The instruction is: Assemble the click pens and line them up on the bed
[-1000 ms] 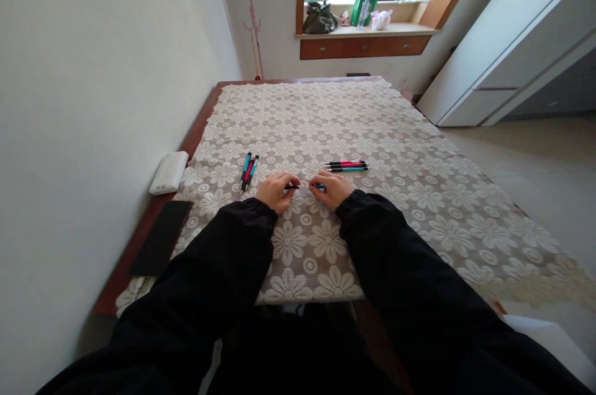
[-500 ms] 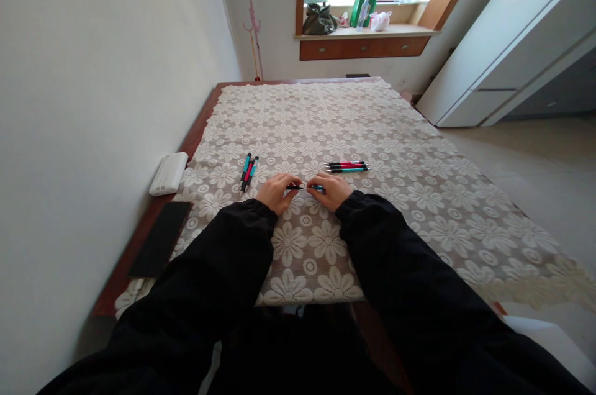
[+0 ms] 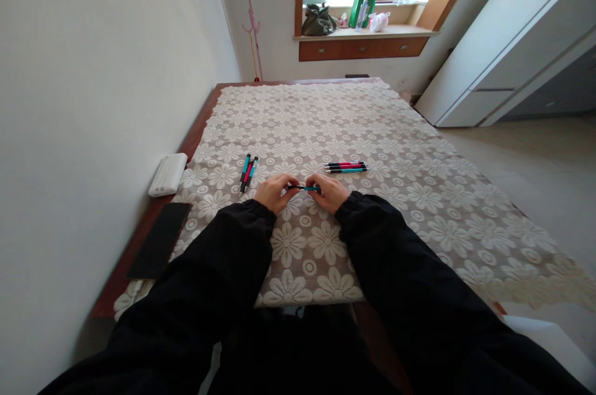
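Pinching a teal pen between them, the left hand and right hand each grip one end with curled fingers

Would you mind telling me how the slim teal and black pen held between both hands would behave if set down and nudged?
The slim teal and black pen looks rigid and light, pinched by the left hand and right hand. Being round, it may roll, though the lace tablecloth probably slows it.

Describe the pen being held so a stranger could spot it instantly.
On the table with the lace floral cloth, look at its near edge, where both hands meet. The teal and black pen lies crosswise between the left hand and right hand; unlike the loose pen groups on either side, it is held.
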Tool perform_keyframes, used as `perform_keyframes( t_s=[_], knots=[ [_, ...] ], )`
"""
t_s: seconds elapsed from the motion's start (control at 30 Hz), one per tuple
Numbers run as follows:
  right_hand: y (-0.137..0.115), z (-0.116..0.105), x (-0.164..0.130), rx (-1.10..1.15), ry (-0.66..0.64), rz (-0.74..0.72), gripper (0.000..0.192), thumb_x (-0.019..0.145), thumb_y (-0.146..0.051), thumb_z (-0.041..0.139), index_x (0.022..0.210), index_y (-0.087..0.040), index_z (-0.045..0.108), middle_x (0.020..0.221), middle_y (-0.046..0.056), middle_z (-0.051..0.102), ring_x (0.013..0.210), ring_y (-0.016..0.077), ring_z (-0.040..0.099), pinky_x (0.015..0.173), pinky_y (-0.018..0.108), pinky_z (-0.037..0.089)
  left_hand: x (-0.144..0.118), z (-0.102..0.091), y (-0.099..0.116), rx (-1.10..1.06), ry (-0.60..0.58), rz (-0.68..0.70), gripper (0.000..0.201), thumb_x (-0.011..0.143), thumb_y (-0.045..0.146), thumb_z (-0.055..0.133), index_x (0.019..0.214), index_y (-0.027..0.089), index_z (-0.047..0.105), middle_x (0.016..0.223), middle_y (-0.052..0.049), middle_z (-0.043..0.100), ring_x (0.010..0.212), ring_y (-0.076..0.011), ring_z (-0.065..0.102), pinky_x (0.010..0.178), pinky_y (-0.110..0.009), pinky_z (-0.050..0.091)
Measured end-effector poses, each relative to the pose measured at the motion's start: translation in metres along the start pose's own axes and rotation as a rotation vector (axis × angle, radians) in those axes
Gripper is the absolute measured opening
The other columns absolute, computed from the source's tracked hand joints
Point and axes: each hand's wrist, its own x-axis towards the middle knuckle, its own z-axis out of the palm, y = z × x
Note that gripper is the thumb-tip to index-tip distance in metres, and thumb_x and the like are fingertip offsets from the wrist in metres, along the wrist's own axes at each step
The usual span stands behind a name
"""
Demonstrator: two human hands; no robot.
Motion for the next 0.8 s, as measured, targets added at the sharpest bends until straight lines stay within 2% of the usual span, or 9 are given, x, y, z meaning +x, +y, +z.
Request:
perform_keyframes(
  t_s=[0.2, 0.43, 0.57, 0.7, 0.8],
  knots=[
    [-0.0018, -0.0018, -0.0005, -0.041, -0.006, -0.009, 0.012, 0.089, -0.022, 0.059, 0.1, -0.02, 0.061, 0.089, 0.004, 0.068, 0.075, 0.0164, 0.06, 0.072, 0.027, 0.043, -0.0005, 0.0015, -0.0023, -0.008, -0.012, 0.032, 0.012, 0.086, 0.023, 0.07, 0.096, 0.019, 0.065, 0.092, -0.004, 0.07, 0.083, -0.0163, 0.065, 0.076, -0.03, 0.054],
    [-0.0031, -0.0039, -0.0021, -0.1, -0.037, -0.028, 0.019, 0.096, -0.027, 0.053, 0.111, -0.021, 0.064, 0.103, 0.007, 0.073, 0.09, 0.0192, 0.066, 0.078, 0.028, 0.045, 0.0002, 0.0003, -0.0004, 0.033, -0.05, -0.058, 0.016, 0.087, 0.03, 0.067, 0.1, 0.021, 0.069, 0.094, -0.004, 0.074, 0.083, -0.0177, 0.067, 0.08, -0.033, 0.055],
    [-0.0053, -0.0052, -0.002, -0.12, -0.037, -0.014, 0.021, 0.098, -0.029, 0.051, 0.111, -0.023, 0.066, 0.11, 0.007, 0.073, 0.093, 0.0191, 0.066, 0.079, 0.028, 0.044, 0.0007, -0.0007, 0.0001, 0.083, -0.088, -0.038, 0.016, 0.088, 0.034, 0.066, 0.098, 0.022, 0.072, 0.091, -0.003, 0.076, 0.087, -0.0194, 0.067, 0.085, -0.035, 0.054],
    [-0.0069, -0.006, -0.0013, -0.114, -0.039, 0.039, 0.024, 0.092, -0.029, 0.062, 0.114, -0.021, 0.063, 0.104, 0.006, 0.073, 0.087, 0.0186, 0.066, 0.075, 0.027, 0.043, 0.0001, -0.0012, 0.0004, 0.073, -0.064, -0.047, 0.016, 0.088, 0.033, 0.067, 0.098, 0.023, 0.072, 0.093, -0.003, 0.075, 0.086, -0.0186, 0.067, 0.082, -0.034, 0.055],
    [-0.0079, -0.0068, -0.0014, -0.145, -0.06, 0.05, 0.018, 0.094, -0.028, 0.058, 0.109, -0.021, 0.065, 0.098, 0.005, 0.074, 0.084, 0.0186, 0.066, 0.073, 0.028, 0.042, -0.0004, -0.0014, 0.0003, 0.064, -0.062, -0.028, 0.016, 0.089, 0.034, 0.066, 0.099, 0.023, 0.072, 0.094, -0.003, 0.075, 0.086, -0.0181, 0.067, 0.082, -0.033, 0.055]
  ],
)
